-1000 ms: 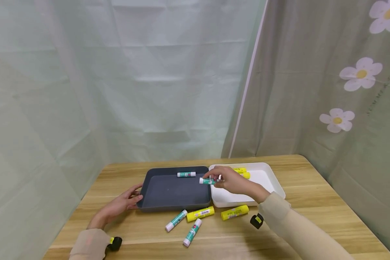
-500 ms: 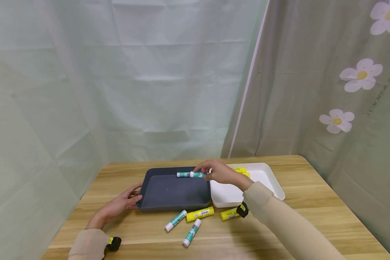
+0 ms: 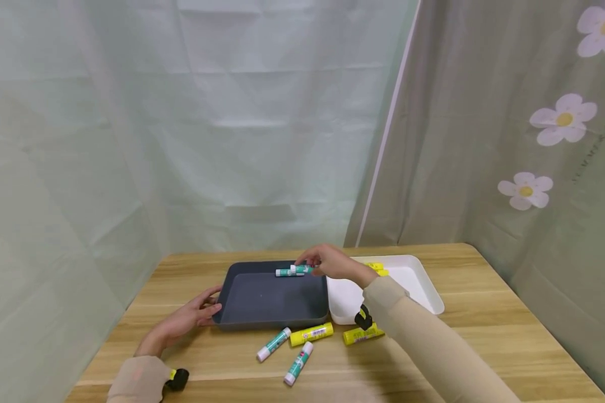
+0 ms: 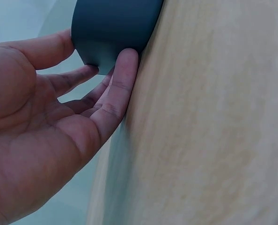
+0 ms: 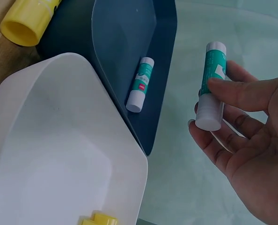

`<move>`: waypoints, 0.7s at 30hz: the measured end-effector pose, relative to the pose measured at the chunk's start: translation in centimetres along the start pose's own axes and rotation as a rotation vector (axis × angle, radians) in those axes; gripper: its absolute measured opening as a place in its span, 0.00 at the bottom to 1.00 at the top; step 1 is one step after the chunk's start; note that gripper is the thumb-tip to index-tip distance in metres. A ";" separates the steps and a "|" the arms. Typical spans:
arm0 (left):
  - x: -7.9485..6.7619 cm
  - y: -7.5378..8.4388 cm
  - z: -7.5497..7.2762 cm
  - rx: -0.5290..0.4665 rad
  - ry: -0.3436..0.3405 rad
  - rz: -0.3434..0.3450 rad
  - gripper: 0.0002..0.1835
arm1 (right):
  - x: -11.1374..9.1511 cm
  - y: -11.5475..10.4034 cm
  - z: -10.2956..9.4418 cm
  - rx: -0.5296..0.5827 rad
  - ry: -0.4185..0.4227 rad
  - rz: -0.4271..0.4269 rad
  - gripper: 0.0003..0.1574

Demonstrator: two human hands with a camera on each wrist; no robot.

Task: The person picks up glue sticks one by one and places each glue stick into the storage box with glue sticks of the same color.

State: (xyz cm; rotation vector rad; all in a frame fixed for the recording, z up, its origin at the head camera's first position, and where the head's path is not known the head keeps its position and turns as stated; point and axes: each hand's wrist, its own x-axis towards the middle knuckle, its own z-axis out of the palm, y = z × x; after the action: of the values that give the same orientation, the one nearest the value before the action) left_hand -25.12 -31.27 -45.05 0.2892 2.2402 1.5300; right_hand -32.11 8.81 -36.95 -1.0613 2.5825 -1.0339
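Observation:
My right hand (image 3: 333,262) pinches a green-and-white glue stick (image 5: 215,70) between thumb and fingers, above the back right of the dark grey tray (image 3: 262,305). Inside that tray, along its back wall, lies another green glue stick (image 3: 282,273). In the head view the held one partly overlaps it; the right wrist view shows them apart. At the tray's left end my left hand (image 3: 189,318) holds the edge, with the thumb at the rim and the other fingers against the outer wall (image 4: 111,28).
A white tray (image 3: 408,291) adjoins the dark one on the right, with yellow glue sticks (image 3: 378,270) inside. In front on the wooden table (image 3: 222,369) lie two green glue sticks (image 3: 298,364) and two yellow ones (image 3: 311,334). A curtain (image 3: 262,140) hangs behind.
My right hand has carried the green glue stick leftwards, from the border of the two trays to over the dark tray's back. The left hand stays at the tray's edge.

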 end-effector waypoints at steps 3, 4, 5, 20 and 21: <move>0.0 -0.1 0.1 0.001 -0.016 0.009 0.38 | 0.4 0.1 0.3 -0.005 0.009 0.039 0.26; -0.1 -0.1 0.0 0.004 -0.018 0.012 0.39 | 0.7 0.1 0.6 -0.008 0.008 0.044 0.26; -0.4 -0.2 -0.1 0.011 -0.016 0.013 0.39 | 1.0 0.0 0.8 -0.007 0.004 0.045 0.25; -0.7 0.2 -0.1 0.015 -0.020 -0.007 0.39 | 2.8 0.4 1.7 0.082 -0.011 0.101 0.26; -0.5 0.2 0.0 0.017 -0.022 -0.006 0.39 | 2.8 0.5 1.7 0.078 -0.010 0.107 0.26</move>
State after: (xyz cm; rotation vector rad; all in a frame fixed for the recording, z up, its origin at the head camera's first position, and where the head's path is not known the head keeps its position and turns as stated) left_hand -24.68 -31.40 -44.73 0.3020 2.2365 1.4980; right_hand -33.81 6.26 -38.28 -0.8972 2.5376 -1.0907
